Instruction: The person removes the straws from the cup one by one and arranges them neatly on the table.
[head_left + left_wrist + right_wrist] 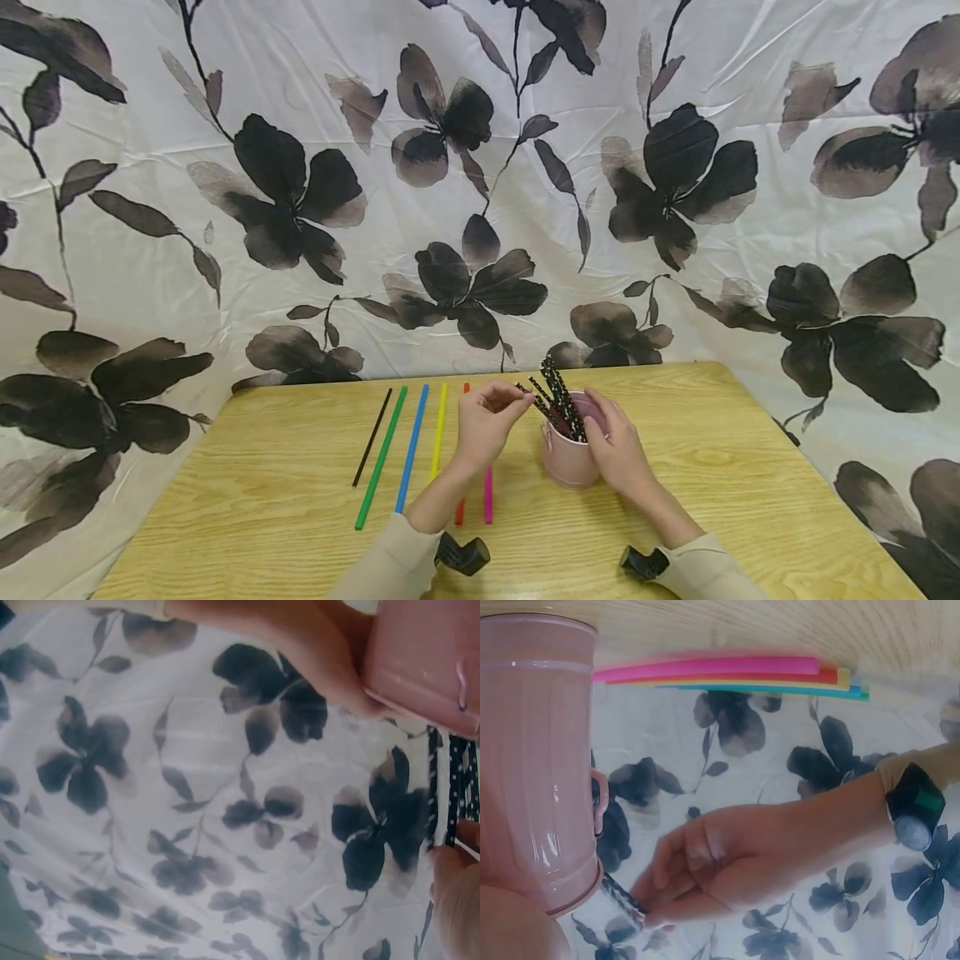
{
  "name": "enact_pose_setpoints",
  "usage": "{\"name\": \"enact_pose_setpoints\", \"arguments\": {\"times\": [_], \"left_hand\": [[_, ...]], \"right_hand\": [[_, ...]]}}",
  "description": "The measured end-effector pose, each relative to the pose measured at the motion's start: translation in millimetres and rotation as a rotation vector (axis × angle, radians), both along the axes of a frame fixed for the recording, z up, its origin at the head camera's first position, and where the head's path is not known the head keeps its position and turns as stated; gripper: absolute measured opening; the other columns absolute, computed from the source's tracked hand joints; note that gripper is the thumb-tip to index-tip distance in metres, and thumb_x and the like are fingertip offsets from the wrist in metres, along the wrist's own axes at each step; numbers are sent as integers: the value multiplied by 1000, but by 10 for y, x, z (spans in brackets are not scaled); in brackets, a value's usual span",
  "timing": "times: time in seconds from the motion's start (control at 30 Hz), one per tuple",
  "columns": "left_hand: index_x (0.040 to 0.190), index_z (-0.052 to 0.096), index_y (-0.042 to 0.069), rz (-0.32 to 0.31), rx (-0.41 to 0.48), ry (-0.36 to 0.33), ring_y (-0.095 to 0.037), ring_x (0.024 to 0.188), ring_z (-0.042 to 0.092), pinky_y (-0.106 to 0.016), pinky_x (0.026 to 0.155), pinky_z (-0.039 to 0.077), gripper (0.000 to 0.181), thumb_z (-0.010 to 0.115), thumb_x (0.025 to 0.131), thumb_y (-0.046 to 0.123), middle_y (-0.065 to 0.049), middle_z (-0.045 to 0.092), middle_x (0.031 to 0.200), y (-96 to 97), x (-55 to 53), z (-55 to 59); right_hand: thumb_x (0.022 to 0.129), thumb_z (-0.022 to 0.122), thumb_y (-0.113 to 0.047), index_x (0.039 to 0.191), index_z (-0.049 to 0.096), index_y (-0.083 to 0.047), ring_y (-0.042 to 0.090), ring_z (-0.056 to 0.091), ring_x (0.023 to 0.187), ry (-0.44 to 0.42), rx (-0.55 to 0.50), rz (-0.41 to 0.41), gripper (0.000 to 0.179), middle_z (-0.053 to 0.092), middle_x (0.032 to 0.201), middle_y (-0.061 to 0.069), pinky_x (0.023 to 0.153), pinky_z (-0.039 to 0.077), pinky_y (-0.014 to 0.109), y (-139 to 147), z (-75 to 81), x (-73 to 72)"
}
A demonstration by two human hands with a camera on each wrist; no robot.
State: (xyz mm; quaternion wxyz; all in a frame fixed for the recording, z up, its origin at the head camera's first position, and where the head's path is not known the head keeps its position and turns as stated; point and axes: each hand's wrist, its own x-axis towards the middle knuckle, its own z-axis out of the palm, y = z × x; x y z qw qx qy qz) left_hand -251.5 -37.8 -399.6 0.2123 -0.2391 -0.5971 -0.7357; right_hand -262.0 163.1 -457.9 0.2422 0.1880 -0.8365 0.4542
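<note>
A pink metal bucket (567,460) stands on the table, right of the middle, with several black-and-white patterned straws (555,385) sticking up out of it. My right hand (621,450) holds the bucket by its right side and rim. At the bucket's left, my left hand (483,423) pinches the end of one patterned straw between thumb and fingertips. In the right wrist view that pinched straw (621,894) slants from the bucket's mouth to the left hand's fingers (676,879). The left wrist view shows the bucket (424,664) and dotted straws at its right edge.
Left of the bucket, straws lie in a row on the wooden table (285,467): black (372,437), green (381,458), blue (412,446), yellow (439,429), red (459,512) and pink (488,500). A floral cloth (465,192) hangs behind the table.
</note>
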Motion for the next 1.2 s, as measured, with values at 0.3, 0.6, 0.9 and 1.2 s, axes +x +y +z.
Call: {"name": "enact_pose_setpoints", "arguments": {"times": [0.3,0.6,0.9,1.2], "left_hand": [[93,62,-10,153,203,-61,-18,73,62,-31,66,51,24,70,74,4,-17,64,89,-340,-194,188],[106,59,-2,77,309,-48,-27,85,62,-38,67,51,31,64,76,-6,-17,53,102,-880,-220,579],[113,56,-1,163,132,-109,-19,78,64,-30,60,52,39,67,75,2,-19,56,106,-1384,-239,600],[107,61,-1,233,-94,-235,-13,73,63,-25,58,52,36,71,74,10,-9,64,94,-1810,-309,432]], "right_hand": [[88,49,-13,129,43,-8,25,43,113,-9,5,2,42,48,123,10,94,34,43,-13,-20,-9],[88,50,-12,128,44,-8,26,43,113,-1,-2,0,41,48,122,11,93,33,44,-32,-8,-1],[87,50,-9,128,44,-6,28,44,112,4,0,-6,42,49,122,12,93,34,45,-33,10,10],[87,50,-9,128,43,-7,27,43,113,-13,4,0,42,48,123,11,93,33,44,-35,21,-3]]}}
